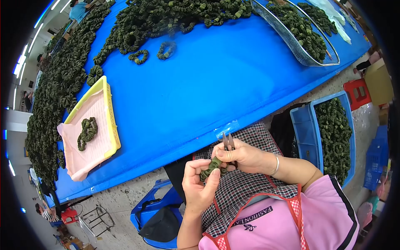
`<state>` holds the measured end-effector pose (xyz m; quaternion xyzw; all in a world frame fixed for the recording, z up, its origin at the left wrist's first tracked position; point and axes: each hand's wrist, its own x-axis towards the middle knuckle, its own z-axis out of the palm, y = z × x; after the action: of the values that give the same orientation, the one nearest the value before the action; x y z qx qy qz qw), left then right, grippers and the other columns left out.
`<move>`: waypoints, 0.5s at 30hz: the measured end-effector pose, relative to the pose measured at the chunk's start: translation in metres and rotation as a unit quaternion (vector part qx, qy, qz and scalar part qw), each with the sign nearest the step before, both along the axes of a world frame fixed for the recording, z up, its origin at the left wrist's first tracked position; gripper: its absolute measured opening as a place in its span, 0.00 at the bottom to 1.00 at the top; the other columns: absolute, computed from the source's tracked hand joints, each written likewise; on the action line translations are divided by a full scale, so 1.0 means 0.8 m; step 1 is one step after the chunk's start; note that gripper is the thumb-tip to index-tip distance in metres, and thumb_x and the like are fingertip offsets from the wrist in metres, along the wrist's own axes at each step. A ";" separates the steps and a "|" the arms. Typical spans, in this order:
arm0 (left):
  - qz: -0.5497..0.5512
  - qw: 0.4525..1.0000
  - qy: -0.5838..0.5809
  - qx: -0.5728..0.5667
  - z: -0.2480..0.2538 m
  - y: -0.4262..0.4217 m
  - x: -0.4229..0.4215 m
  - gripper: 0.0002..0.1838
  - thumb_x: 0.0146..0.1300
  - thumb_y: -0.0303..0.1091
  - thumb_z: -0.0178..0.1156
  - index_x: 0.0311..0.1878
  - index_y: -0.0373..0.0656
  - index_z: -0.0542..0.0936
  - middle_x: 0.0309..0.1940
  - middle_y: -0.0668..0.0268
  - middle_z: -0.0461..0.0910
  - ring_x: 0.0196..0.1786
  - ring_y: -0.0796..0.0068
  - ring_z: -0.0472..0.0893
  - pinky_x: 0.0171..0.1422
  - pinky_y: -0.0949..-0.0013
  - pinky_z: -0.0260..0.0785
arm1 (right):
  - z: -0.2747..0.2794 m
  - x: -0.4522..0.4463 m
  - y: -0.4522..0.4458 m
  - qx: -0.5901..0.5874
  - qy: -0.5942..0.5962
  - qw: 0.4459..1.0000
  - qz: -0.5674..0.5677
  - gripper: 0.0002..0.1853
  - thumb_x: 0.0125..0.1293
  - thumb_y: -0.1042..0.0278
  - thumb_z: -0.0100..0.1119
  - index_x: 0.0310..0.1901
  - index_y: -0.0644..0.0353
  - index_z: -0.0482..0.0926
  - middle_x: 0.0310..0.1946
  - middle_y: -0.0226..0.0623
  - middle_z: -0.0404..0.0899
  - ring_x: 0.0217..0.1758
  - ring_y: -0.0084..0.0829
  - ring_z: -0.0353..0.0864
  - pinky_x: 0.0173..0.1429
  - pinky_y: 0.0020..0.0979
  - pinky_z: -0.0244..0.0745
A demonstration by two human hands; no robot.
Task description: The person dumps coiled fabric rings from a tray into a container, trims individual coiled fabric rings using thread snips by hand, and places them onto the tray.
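Close in front of the checked apron, my left hand [201,183] has its fingers wrapped round a dark green ruffled fabric ring [211,167]. My right hand [243,156] touches the same ring and holds small metal snips [228,143], their two pointed blades up and slightly apart. The two hands nearly meet at the ring. Part of the ring is hidden behind the fingers. Over on the left, a yellow tray [111,121] lined with pink sheet holds a few green rings [87,133].
Piles of green rings [146,21] cover the back and left of the blue table [179,91]. A wire basket [291,46] of rings stands at the back right. Below the table edge, a blue crate [306,133] of rings is at the right. A blue stool [143,208] stands at lower left.
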<state>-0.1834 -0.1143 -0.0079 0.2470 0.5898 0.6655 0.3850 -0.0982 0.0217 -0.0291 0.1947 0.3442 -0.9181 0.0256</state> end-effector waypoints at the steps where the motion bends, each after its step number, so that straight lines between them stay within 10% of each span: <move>1: -0.002 1.000 -0.005 0.002 -0.001 0.000 0.000 0.13 0.56 0.21 0.57 0.43 0.36 0.67 0.33 0.64 0.76 0.33 0.85 0.73 0.34 0.83 0.64 | 0.000 0.000 -0.001 -0.017 -0.009 1.000 0.002 0.15 0.63 0.57 0.52 0.23 0.56 0.72 0.19 0.25 0.66 0.20 0.16 0.60 0.21 0.18 0.52; 15: -0.007 1.000 0.014 0.006 -0.006 -0.003 0.000 0.14 0.56 0.20 0.57 0.41 0.37 0.64 0.33 0.64 0.74 0.32 0.86 0.72 0.34 0.84 0.63 | -0.005 0.005 -0.002 -0.010 0.022 1.000 -0.001 0.14 0.62 0.56 0.54 0.28 0.59 0.74 0.20 0.26 0.67 0.22 0.16 0.61 0.22 0.18 0.53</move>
<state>-0.1832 -0.1166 -0.0125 0.2626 0.5892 0.6630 0.3799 -0.0942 0.0201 -0.0329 0.1743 0.3352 -0.9257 0.0185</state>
